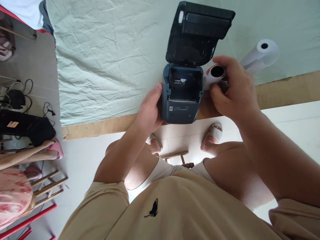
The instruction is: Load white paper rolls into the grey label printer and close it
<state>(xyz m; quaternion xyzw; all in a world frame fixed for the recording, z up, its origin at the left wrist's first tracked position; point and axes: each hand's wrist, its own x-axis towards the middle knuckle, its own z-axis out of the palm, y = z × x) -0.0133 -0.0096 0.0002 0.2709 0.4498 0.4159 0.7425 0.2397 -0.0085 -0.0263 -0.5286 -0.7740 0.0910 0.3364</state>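
Note:
A dark blue-grey label printer (pixel 183 111) stands at the table's front edge with its black lid (pixel 192 46) swung up and back. Its paper bay shows a small white sticker inside and no roll. My left hand (pixel 151 108) is wrapped round the printer's left side, thumb on the edge. In my right hand (pixel 232 86), close against the printer's right side, is a small white paper roll (pixel 212 78) with a dark hollow core, held between thumb and fingers. Behind that hand lies a larger white paper roll (pixel 268 55), partly unwound.
A pale green cloth (pixel 107 60) covers the table, whose wooden edge (pixel 100 128) runs in front of me. On the floor at left are a black box-shaped device (pixel 27 125), cables, a wooden stool (pixel 48 188) and another person's leg (pixel 30 156) in pink slippers.

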